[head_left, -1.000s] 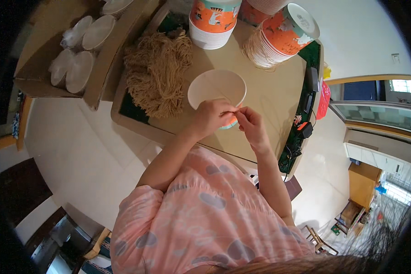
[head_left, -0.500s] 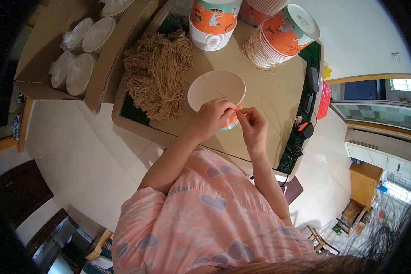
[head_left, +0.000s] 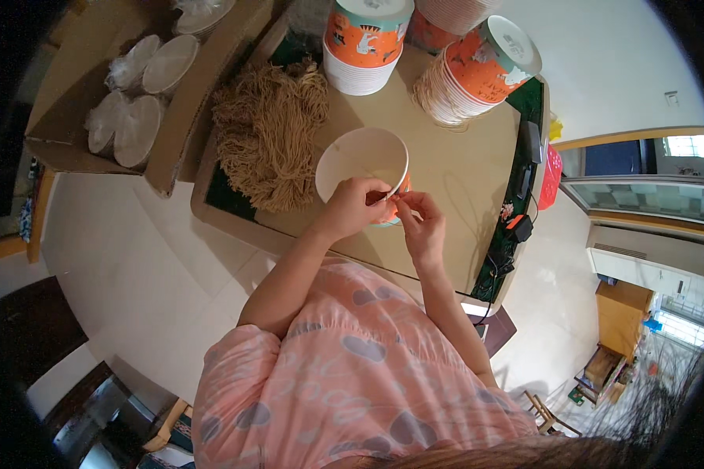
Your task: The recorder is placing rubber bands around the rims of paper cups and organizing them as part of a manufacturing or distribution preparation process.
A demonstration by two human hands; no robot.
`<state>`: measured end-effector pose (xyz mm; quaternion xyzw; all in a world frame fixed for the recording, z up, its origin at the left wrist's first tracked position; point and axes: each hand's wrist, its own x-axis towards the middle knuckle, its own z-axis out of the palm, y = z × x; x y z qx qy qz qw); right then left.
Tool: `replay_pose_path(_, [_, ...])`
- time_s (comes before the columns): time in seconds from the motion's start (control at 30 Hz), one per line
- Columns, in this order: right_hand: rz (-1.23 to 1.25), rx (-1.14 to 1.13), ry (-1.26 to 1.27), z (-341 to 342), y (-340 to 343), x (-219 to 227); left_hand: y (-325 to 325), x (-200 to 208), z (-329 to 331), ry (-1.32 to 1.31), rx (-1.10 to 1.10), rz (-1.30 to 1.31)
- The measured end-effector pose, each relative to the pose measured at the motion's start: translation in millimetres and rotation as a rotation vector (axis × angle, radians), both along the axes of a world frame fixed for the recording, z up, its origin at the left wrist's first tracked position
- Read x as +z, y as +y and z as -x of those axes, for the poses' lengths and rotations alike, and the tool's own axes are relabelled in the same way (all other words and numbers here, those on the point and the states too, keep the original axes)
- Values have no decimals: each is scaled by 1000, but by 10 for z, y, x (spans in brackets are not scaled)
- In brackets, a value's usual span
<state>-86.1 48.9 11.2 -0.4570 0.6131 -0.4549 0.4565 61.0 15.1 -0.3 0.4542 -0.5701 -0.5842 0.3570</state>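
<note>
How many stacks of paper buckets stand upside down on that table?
2: the middle stack, right of the twine, and the string-draped stack farther right. Partly hidden buckets behind may add more.

Apparently a room in a home: pale tiled floor (head_left: 149, 250) surrounds the worktop (head_left: 465, 187), a wooden-framed chair (head_left: 164, 428) stands well off its near left corner, and a tan wooden cabinet (head_left: 626, 316) and a bright barred window (head_left: 684, 328) show beyond its right edge.
</note>
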Motion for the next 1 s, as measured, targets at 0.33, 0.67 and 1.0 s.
replay_pose_path(0.33, [-30,40,103,56,-13,-40,-10,173,57,90,110,1])
replay_pose_path(0.67, [-218,-9,-214,37,-33,49,-41,128,36,-68,-17,256])
replay_pose_path(1.0, [-279,56,-260,139,-37,-7,-65,83,-3,-105,-79,279])
